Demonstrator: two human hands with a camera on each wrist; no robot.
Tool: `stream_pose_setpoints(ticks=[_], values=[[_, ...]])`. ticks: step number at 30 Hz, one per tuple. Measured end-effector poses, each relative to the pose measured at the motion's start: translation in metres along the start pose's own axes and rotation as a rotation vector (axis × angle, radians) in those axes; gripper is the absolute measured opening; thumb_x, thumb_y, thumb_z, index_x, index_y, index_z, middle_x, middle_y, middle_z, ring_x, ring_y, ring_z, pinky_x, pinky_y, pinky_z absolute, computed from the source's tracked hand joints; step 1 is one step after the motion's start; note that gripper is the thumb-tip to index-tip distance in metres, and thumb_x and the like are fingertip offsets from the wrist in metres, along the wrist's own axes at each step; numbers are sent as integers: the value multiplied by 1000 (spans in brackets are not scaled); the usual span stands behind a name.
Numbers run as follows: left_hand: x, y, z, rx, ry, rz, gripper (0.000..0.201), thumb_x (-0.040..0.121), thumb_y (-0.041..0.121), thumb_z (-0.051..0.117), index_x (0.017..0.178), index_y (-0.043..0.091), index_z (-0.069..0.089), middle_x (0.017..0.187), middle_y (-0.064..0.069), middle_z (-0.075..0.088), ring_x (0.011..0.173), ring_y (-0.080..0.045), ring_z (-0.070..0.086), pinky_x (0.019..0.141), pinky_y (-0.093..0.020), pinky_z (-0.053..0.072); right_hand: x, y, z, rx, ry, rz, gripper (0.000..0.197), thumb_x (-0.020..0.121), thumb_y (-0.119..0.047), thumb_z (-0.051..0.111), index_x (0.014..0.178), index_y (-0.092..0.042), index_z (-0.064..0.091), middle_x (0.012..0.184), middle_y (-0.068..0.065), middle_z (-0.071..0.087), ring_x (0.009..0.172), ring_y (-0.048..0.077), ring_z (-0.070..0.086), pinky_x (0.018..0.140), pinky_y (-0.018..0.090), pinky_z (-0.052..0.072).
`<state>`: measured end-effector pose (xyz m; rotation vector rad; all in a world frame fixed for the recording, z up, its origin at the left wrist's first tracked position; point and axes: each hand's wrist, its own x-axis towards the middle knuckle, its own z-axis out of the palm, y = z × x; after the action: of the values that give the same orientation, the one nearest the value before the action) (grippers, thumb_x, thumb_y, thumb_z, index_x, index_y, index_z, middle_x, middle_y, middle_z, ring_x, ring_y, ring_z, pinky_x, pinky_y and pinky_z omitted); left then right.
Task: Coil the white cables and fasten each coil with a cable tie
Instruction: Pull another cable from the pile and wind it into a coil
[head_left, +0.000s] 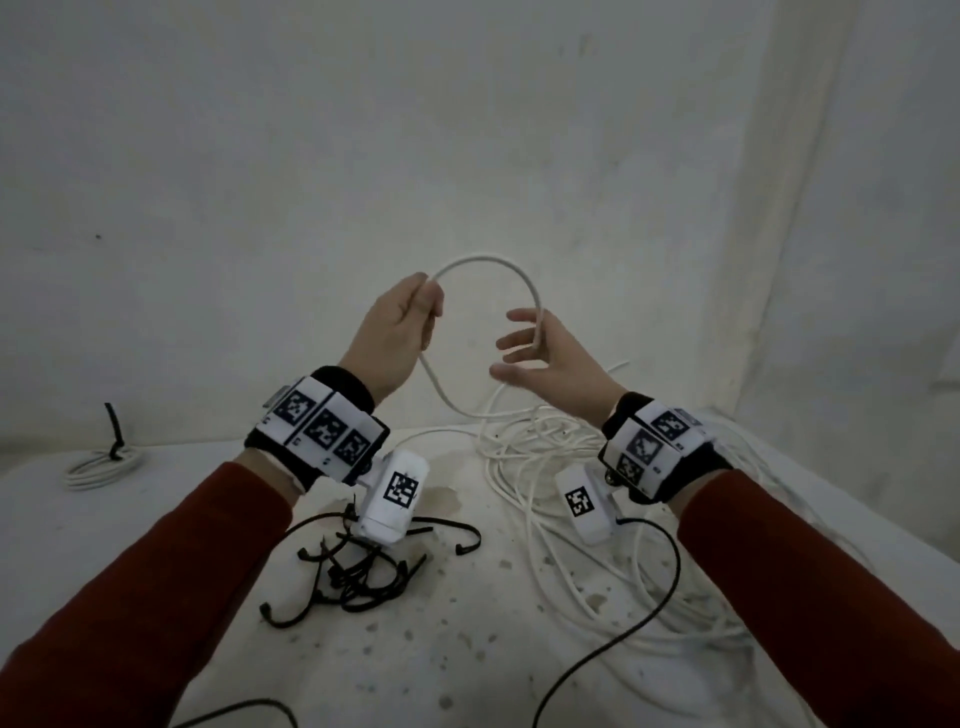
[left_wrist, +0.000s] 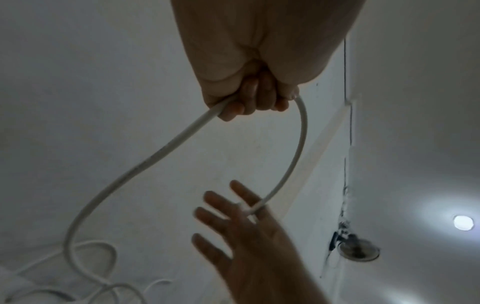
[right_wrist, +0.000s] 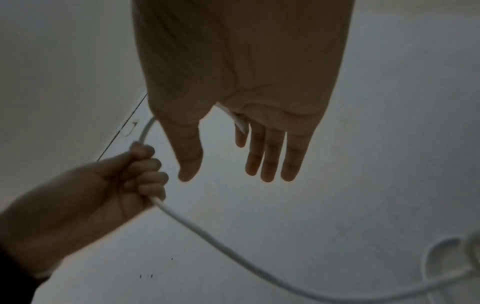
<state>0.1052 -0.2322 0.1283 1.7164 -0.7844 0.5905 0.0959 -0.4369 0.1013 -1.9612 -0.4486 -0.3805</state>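
Note:
Held up above the table, my left hand (head_left: 415, 312) grips a white cable (head_left: 483, 259) in its curled fingers (left_wrist: 249, 100). From that fist the cable arcs up and over to the right, and its free end lies against my right hand (head_left: 514, 348). That hand has its fingers (right_wrist: 265, 156) straight and spread, and the cable tip (right_wrist: 240, 123) rests near the base of the index finger. Below the left fist the cable (right_wrist: 207, 236) hangs down into a loose white tangle (head_left: 566, 499) on the table. Black cable ties (head_left: 363, 571) lie in a heap under my left wrist.
A finished white coil (head_left: 101, 465), bound with a black tie, lies at the far left of the white speckled table (head_left: 441, 649). Thin black wires (head_left: 654, 603) run from the wrist cameras across the table's front. A pale wall (head_left: 467, 130) stands close behind.

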Motion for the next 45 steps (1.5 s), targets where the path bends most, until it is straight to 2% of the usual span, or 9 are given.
stream_pose_setpoints(ticks=[5, 10, 16, 19, 22, 27, 31, 39, 45], values=[[2, 29, -13, -368, 69, -82, 33, 104, 22, 29, 75, 16, 42, 49, 15, 34, 48, -5, 30, 54, -21, 33, 1, 11, 35, -372, -207, -17, 87, 75, -44, 77, 146, -29, 28, 141, -6, 44, 128, 6, 39, 105, 24, 30], [5, 46, -45, -535, 244, -155, 31, 104, 18, 29, 76, 15, 42, 47, 11, 32, 45, -6, 26, 50, -18, 32, 7, 53, 69, -673, -332, -50, 23, 97, -33, 51, 112, -18, 58, 118, 2, 65, 113, 23, 57, 105, 43, 34], [-6, 19, -118, -413, 453, -323, 27, 102, 13, 32, 82, 11, 51, 44, 10, 41, 40, -5, 37, 46, -19, 44, 11, 78, 34, -981, -234, 28, 14, 99, -10, 37, 94, -20, 46, 102, 4, 62, 106, 23, 56, 116, 42, 12], [-24, -6, -147, -262, 495, -432, 25, 100, 12, 40, 80, 7, 54, 50, 4, 52, 43, -9, 52, 50, -24, 54, 16, 54, 8, -737, -11, -103, 14, 99, -12, 42, 101, -10, 56, 87, 4, 68, 84, 25, 61, 89, 34, 43], [-41, -21, -165, -110, 479, -544, 27, 97, 20, 49, 79, 4, 58, 60, -8, 55, 44, -15, 56, 49, -26, 56, 24, 18, -24, -511, 238, -277, 11, 96, -17, 54, 95, -8, 61, 70, -2, 65, 59, 7, 55, 62, 21, 41], [-55, -29, -173, 70, 358, -704, 44, 96, 37, 48, 80, -1, 62, 59, -12, 59, 50, -24, 55, 44, -24, 54, 43, -47, -49, -474, 429, -582, 20, 91, -27, 63, 95, -10, 72, 73, 0, 61, 61, 5, 49, 59, 15, 37], [-55, -26, -176, 77, 403, -738, 58, 100, 42, 34, 74, -2, 60, 43, -6, 59, 54, -28, 54, 40, -24, 52, 45, -91, -31, -483, 288, -622, 23, 95, -31, 57, 97, -14, 71, 61, -18, 51, 55, -2, 46, 53, 14, 30], [-52, -4, -197, 127, 565, -655, 54, 100, 45, 33, 70, 5, 55, 77, -19, 56, 59, -27, 51, 57, -31, 53, 44, -99, 19, -687, 152, -588, 29, 101, -38, 42, 97, -25, 67, 52, -7, 43, 50, 10, 42, 54, 31, 32], [-47, 46, -163, 709, 306, -75, 34, 99, 37, 43, 103, 7, 59, 100, -4, 66, 89, -18, 57, 77, -24, 36, 40, -115, 63, -876, -26, -604, 34, 101, -44, 36, 104, -25, 64, 55, -14, 38, 63, 16, 43, 60, 30, 30]])
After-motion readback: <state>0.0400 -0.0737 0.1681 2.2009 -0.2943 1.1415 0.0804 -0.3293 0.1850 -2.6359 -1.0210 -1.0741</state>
